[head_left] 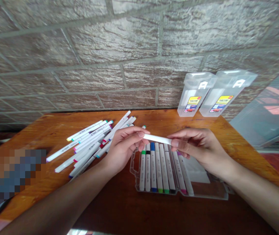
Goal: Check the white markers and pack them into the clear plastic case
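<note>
A white marker pen (157, 139) is held level between both hands, above a clear plastic case. My left hand (124, 143) pinches its left end, and my right hand (194, 143) pinches the right end, so its tips are hidden by fingers. Below lies the open plastic case (210, 195), its left half lined with several white markers (157, 173) with green, black and blue ends. A few more markers (182, 173) rest in the right half, beside a pale sheet or insert (198, 171). Left of my left hand, a loose pile of markers (90, 143) spreads over the table.
Two translucent marker boxes (193, 94) with yellow labels stand against the brick wall (120, 39) at the back right. The wooden table (154, 218) ends at the wall. A pixelated area (12, 176) covers something at the left edge.
</note>
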Demonstrator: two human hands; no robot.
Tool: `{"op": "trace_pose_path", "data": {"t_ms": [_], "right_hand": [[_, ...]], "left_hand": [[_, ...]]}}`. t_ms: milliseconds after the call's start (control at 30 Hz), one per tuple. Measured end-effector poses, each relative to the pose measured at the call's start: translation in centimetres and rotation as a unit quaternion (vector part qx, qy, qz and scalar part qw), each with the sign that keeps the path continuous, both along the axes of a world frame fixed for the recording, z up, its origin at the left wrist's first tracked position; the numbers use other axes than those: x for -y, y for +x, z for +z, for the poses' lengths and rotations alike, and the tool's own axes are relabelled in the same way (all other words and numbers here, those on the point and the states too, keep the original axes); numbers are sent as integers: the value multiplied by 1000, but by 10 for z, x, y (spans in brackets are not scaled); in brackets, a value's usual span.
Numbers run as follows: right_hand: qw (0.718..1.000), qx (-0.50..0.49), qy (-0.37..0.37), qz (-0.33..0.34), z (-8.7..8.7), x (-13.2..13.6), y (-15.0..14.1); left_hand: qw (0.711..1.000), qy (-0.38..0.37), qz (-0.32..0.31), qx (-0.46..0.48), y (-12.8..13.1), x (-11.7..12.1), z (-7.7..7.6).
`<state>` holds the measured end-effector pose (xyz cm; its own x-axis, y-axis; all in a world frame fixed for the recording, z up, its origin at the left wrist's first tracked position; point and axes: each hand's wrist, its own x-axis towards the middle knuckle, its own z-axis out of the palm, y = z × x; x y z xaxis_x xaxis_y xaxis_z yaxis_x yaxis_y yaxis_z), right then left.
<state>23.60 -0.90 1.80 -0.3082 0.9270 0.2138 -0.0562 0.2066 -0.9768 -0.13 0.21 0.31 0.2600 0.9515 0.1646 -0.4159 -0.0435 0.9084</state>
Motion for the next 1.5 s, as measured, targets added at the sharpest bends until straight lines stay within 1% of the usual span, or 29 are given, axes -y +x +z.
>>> {"op": "trace_pose_path", "data": {"t_ms": [233, 400, 567, 1100, 1500], "right_hand": [[998, -48, -29, 20, -7, -1, 5], [997, -63, -40, 35, -5, 0, 7], [995, -77, -43, 52, -3, 0, 6], [992, -94, -37, 82, -7, -2, 9], [993, -87, -42, 72, -2, 0, 8]], "left_hand": [[1000, -18, 10, 21, 0, -2, 2], [999, -38, 21, 29, 0, -2, 5], [998, -48, 22, 35, -1, -3, 4], [998, -45, 11, 39, -2, -3, 3], [998, -52, 21, 34, -1, -3, 4]]}}
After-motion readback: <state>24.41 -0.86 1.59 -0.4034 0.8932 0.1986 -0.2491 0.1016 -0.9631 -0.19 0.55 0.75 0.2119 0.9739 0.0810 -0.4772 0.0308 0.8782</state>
